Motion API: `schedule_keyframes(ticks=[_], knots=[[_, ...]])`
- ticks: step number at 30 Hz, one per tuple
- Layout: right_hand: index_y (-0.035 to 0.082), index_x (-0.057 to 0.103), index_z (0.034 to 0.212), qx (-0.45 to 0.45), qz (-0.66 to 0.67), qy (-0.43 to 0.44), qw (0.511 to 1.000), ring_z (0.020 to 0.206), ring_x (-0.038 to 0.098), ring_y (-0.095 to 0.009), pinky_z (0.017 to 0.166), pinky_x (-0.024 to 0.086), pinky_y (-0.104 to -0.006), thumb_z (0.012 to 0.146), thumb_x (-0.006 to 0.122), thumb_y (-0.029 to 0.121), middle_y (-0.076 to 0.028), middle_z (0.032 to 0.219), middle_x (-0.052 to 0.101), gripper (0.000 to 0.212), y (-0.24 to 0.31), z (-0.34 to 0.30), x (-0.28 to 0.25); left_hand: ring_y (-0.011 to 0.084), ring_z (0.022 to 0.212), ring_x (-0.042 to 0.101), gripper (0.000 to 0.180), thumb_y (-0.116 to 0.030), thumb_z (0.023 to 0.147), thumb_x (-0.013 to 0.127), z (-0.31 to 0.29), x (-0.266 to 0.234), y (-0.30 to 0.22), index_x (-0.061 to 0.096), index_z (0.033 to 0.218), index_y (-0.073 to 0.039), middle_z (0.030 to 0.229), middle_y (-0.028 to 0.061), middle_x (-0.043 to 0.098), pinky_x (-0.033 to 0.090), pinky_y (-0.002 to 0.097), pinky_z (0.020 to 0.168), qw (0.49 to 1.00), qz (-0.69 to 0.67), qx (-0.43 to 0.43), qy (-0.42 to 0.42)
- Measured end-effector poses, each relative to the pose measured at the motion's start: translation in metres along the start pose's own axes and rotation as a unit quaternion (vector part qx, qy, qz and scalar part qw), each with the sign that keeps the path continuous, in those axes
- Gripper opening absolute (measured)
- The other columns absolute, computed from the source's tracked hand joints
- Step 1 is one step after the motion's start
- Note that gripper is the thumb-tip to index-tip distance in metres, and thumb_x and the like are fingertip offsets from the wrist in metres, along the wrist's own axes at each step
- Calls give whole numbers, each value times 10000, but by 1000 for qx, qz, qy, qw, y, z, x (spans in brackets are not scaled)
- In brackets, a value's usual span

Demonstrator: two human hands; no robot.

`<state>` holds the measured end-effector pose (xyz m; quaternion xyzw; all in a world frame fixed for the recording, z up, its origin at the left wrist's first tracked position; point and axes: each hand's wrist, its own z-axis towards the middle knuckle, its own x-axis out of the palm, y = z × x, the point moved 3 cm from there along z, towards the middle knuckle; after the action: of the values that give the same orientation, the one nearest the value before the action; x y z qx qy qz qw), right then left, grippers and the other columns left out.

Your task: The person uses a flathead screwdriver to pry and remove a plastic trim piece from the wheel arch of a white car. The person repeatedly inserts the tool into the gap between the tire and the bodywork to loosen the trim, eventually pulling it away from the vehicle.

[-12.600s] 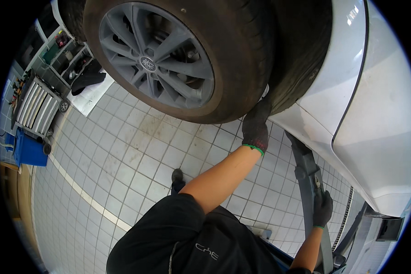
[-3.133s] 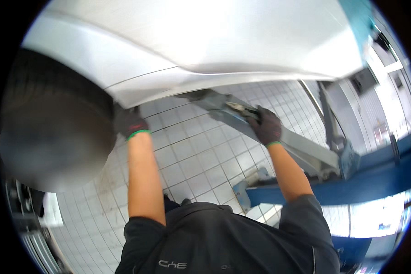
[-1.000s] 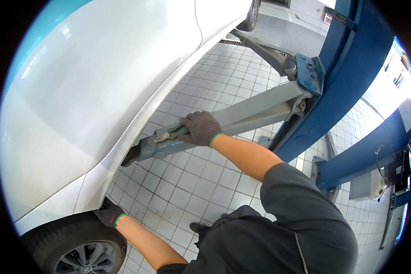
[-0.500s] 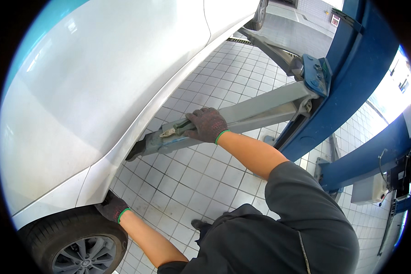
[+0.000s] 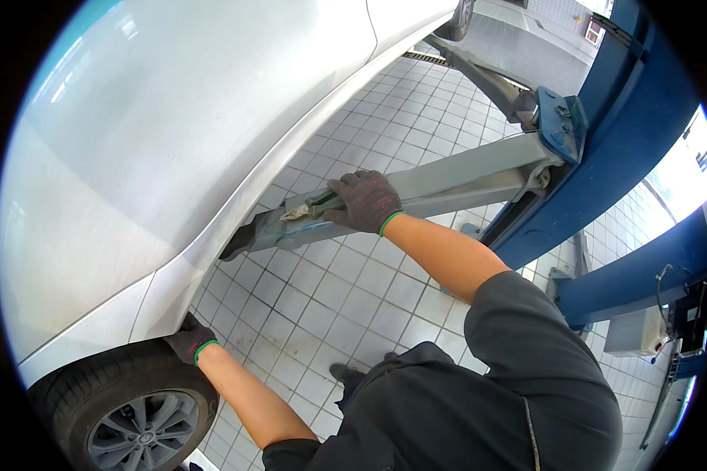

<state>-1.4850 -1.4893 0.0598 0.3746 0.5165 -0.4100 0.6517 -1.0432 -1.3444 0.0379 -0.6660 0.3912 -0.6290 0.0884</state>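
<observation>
Already the long grey steel lift arm [image 5: 475, 170] reaches under the white car [image 5: 173, 157], contact hidden; the dark-gloved right hand [image 5: 368, 202] lies across it, grip spread; the left hand [image 5: 188, 341], by the black-tyred wheel [image 5: 106, 377], I cannot read.

Free room and obstructions beside the white car [image 5: 157, 149]: an open passage lies above the tiled floor [image 5: 322, 290], bounded to the left by the car's lower edge. The grey lift arm [image 5: 463, 177] crosses it obliquely from that edge to the blue post [image 5: 628, 133], which closes the right side; the right hand [image 5: 367, 202] lies on the arm. Beyond, a second opening separates this arm from a farther arm [image 5: 487, 82]. At lower left, the wheel [image 5: 144, 436] and body panel leave a narrow gap, occupied by the left hand [image 5: 188, 341], its fingertips hidden.
</observation>
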Motion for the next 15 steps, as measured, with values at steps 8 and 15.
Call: schedule_keyframes(ticks=[8, 15], knots=[[124, 598, 1290, -6, 22, -6, 1000, 1113, 635, -266, 956, 497, -409, 923, 570, 627, -93, 1181, 676, 623, -3, 3, 3, 298, 1189, 617, 353, -205, 1000, 602, 28, -32, 6, 619, 1262, 31, 1277, 184, 638, 560, 446, 998, 994, -68, 1, 81], [103, 622, 1279, -8, 58, -46, 997, 1092, 651, -284, 972, 505, -422, 871, 635, 606, -117, 1150, 687, 648, -3, 1, 3, 316, 1073, 667, 318, -179, 979, 618, 59, -44, 11, 636, 1213, 35, 1199, 183, 662, 616, 406, 897, 994, 67, 35, 81]])
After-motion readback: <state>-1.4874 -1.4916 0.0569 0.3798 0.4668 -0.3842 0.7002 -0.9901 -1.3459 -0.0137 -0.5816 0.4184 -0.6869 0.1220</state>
